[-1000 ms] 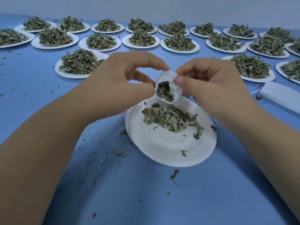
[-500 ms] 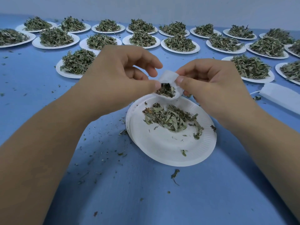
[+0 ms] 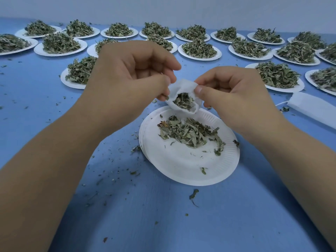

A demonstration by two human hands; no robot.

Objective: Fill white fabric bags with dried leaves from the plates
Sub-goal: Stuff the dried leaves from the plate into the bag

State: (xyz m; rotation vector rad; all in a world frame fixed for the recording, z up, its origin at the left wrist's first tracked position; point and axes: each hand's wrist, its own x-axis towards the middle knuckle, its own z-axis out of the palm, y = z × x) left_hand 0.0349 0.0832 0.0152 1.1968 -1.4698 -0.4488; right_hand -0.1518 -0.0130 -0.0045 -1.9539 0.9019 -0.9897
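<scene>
Above the nearest paper plate's (image 3: 181,166) far rim, a white fabric bag (image 3: 181,86) is held open, dried leaves (image 3: 183,101) inside. The left hand (image 3: 131,77) pinches its left edge, the right hand (image 3: 232,91) its right. The left thumb, just now over the mouth, has drawn back; that portion looks tucked in, and a leaf pile (image 3: 189,132) remains below

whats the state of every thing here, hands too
white fabric bag: mouth open, partly filled with leaves
left hand: pinches the bag's rim
right hand: pinches the bag's rim
near plate: mostly bare, small leaf pile
far plates: heaped with leaves
spare bags: flat on the table
table: strewn with leaf crumbs
</scene>
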